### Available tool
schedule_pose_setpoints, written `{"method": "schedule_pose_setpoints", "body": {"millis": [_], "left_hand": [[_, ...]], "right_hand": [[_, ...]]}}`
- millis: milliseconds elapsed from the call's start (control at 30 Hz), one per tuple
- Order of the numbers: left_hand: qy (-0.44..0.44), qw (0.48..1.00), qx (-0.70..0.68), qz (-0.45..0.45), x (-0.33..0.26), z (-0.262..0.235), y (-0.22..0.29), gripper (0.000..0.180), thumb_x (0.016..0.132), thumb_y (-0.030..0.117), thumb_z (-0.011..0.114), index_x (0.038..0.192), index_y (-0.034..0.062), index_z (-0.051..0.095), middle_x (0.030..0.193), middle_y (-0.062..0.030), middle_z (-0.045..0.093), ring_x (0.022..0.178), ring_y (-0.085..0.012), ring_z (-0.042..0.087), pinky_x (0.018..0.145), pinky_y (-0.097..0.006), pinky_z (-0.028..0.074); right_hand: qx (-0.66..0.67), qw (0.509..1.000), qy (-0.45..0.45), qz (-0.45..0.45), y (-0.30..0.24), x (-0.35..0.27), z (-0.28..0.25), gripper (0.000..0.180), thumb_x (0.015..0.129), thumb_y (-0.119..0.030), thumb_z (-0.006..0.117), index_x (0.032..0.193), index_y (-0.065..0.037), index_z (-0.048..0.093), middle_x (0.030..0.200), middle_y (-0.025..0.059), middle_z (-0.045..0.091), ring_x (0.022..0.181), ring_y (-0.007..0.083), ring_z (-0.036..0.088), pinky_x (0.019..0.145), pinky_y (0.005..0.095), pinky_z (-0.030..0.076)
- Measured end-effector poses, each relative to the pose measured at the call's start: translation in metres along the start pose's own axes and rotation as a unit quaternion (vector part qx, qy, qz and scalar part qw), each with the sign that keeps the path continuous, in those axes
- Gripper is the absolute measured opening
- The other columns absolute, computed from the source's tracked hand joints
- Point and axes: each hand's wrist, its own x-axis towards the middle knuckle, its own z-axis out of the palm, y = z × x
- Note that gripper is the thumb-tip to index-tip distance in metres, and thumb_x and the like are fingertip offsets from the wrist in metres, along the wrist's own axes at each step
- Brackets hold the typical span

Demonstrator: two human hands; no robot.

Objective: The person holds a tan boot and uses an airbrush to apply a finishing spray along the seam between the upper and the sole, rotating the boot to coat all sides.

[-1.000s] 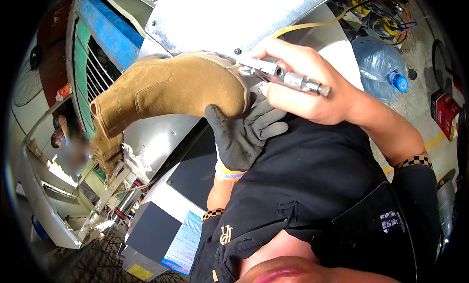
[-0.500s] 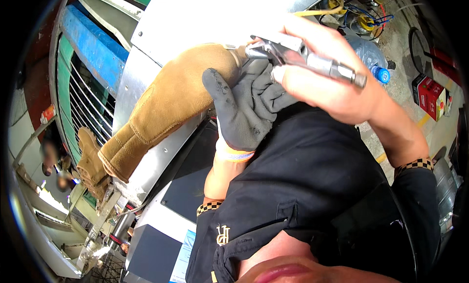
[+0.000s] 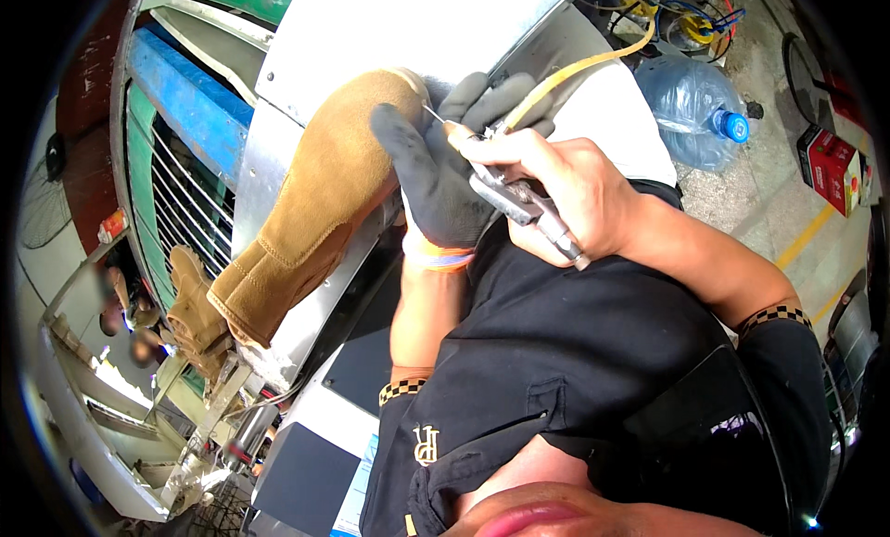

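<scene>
A tan suede boot point(image 3: 329, 166) lies slantwise on a pale metal surface, its shaft opening toward the lower left. My left hand point(image 3: 450, 180), in a grey-coated work glove, is palm up beside the boot's upper end. Its fingers are stretched and spread, and the thumb lies against the suede. Bare, my right hand point(image 3: 584, 194) grips a metal spray gun point(image 3: 514, 203) above the gloved palm. The gun's thin tip points left toward the boot, and a yellow hose point(image 3: 579, 69) runs up and right from beside it. My right fingers partly cover the gun.
More tan boots point(image 3: 193, 305) stand at the left, near a green frame with wire bars point(image 3: 190, 189) and a blue beam point(image 3: 190, 101). A large clear bottle point(image 3: 681, 110) and a red box point(image 3: 830, 171) sit on the floor at right. Other people show small and blurred at far left.
My right hand has moved down and turned, so the spray gun now tilts differently and shows its thin tip. The gloved fingers have straightened. The boot has shifted slightly in view.
</scene>
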Motion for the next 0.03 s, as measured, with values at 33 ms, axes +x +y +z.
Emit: {"method": "schedule_pose_setpoints", "body": {"millis": [33], "left_hand": [[0.003, 1.0, 0.006, 0.004, -0.0012, 0.0019, -0.0004, 0.091, 0.091, 0.075, 0.031, 0.128, -0.0062, 0.047, 0.123, -0.0173, 0.056, 0.111, -0.0238, 0.055, 0.106, -0.039, 0.04]], "right_hand": [[0.045, 0.996, -0.047, 0.061, -0.0053, 0.0025, -0.0096, 0.056, 0.073, 0.0, 0.064, 0.126, 0.002, 0.049, 0.079, 0.0079, 0.064, 0.062, 0.0127, 0.061, 0.059, 0.0266, 0.048]]}}
